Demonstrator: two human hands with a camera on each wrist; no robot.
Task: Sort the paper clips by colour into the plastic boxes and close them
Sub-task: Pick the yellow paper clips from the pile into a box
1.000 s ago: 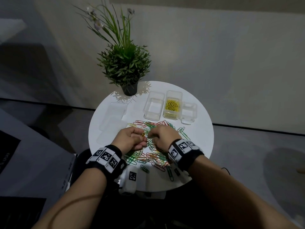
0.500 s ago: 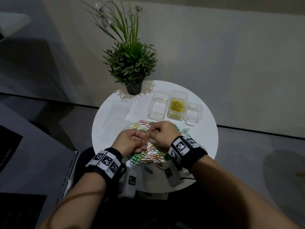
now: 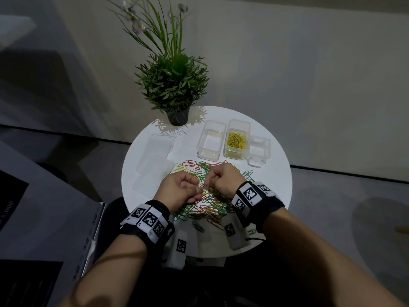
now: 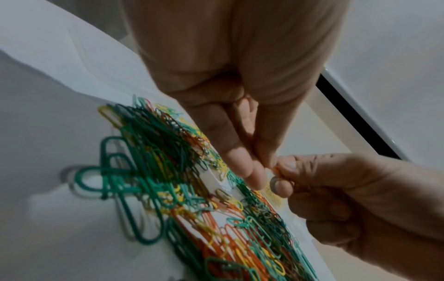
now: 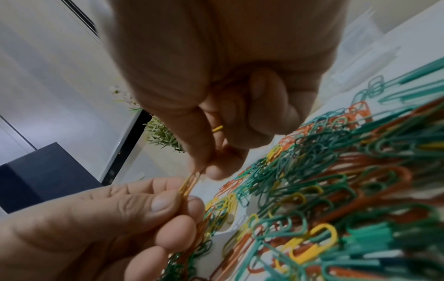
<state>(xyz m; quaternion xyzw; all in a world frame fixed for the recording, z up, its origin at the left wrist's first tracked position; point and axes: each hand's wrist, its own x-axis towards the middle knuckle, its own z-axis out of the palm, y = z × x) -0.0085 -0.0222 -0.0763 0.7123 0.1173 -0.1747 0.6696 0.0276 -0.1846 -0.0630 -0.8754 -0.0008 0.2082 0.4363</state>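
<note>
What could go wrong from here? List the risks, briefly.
1. Both the left hand and right hand pinch the same yellow clips; pulling them apart could drop some back into the mixed pile.
2. The pile is tangled, so a green or orange clip may ride along into the yellow box.
3. Loose clips lie near the table edge and could be swept off by a wrist.

I see dim room, pale plain wall (image 3: 309, 63) behind, dark baseboard strip (image 3: 345, 173) along its foot, grey floor (image 3: 332, 207), round white table (image 3: 272, 173), potted plant (image 3: 174, 85) at its far edge, dark furniture (image 3: 33, 218) at left.
</note>
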